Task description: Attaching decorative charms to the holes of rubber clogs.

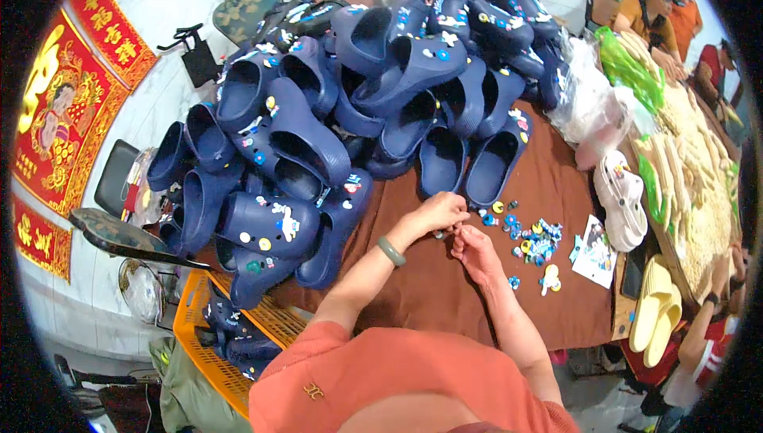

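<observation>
My left hand (435, 215), with a jade-green bangle (392, 252) on its wrist, and my right hand (477, 252) meet over the brown cloth. Both have their fingers pinched together; whatever lies between them is too small to name. Just beyond them stand two navy clogs, one (442, 164) straight ahead and another (494, 167) to its right, toes away from me. Right of my hands lies a loose pile of small blue and white shoe charms (540, 242), with a yellow-and-white charm (550, 278) nearer me.
A high heap of navy clogs (306, 127) fills the table's left and far side. White clogs (620, 202), a picture card (594, 252) and yellow slippers (658, 306) lie right. An orange crate (191, 322) holds more clogs. Several people (656, 12) sit or stand around.
</observation>
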{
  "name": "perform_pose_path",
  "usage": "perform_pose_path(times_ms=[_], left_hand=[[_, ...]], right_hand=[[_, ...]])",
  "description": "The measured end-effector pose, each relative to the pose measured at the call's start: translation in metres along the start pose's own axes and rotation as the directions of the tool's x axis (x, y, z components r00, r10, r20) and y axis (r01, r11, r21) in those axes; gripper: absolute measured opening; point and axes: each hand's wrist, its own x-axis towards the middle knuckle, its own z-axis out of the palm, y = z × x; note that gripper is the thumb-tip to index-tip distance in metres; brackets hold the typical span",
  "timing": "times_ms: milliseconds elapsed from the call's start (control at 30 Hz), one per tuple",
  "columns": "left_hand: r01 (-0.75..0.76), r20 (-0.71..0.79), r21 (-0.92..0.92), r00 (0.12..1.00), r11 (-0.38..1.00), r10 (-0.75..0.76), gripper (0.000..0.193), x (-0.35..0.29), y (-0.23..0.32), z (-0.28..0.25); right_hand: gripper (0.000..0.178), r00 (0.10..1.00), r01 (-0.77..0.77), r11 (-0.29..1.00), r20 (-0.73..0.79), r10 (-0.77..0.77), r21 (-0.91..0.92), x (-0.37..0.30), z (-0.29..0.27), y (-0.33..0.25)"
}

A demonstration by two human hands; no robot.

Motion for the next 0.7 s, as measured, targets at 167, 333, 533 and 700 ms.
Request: perform_pose_path(times_ms=[167,333,533,700], left_hand=[[-0.362,-0.369,0.402,0.777,0.841,0.51,0.021,0.038,0.119,-0.12],[0.418,-0.645,0.755,0.335,0.505,0.687,0.034,0.096,0.128,-0.257],[0.354,-0.73,0.301,0.683,0.886,-0.025,0.055,0.104,0.057,-0.325],[-0.082,-0.796,0.193,0.57,0.978,0.205,0.056,0.045,0.078,-0.237]], right_hand=[[0.014,1.0,-0.007,0.997,0.002,0.007,0.078,0.002,-0.009,-0.001],[0.014,1.0,-0.005,0.997,-0.011,0.006,0.081,0.007,-0.011,-0.002],[0.016,1.0,-0.004,0.999,0.006,0.004,0.049,0.006,-0.003,-0.003],[0.015,1.0,-0.001,0.999,-0.021,0.002,0.047,-0.002,-0.003,0.002]])
